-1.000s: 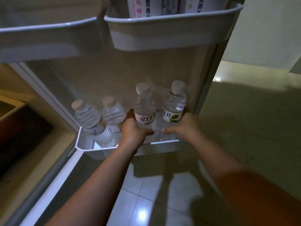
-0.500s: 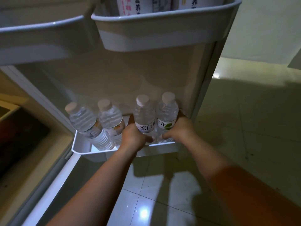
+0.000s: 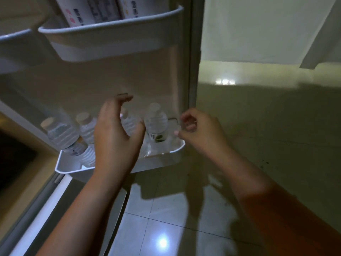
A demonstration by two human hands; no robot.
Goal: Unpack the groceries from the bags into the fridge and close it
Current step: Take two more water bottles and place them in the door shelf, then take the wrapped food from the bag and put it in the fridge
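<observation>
Hiding one bottle, left hand, blurred cartons

Both hands are empty: the left hand spread open, the right hand loosely curled, forearms outstretched.

Single head view, looking forward-down, close on open fridge door.

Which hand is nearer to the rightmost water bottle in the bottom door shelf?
Too close to call. The left hand is open just left of the rightmost bottle, its thumb almost touching. The right hand, loosely curled, sits just right of it, past the shelf corner.
</observation>
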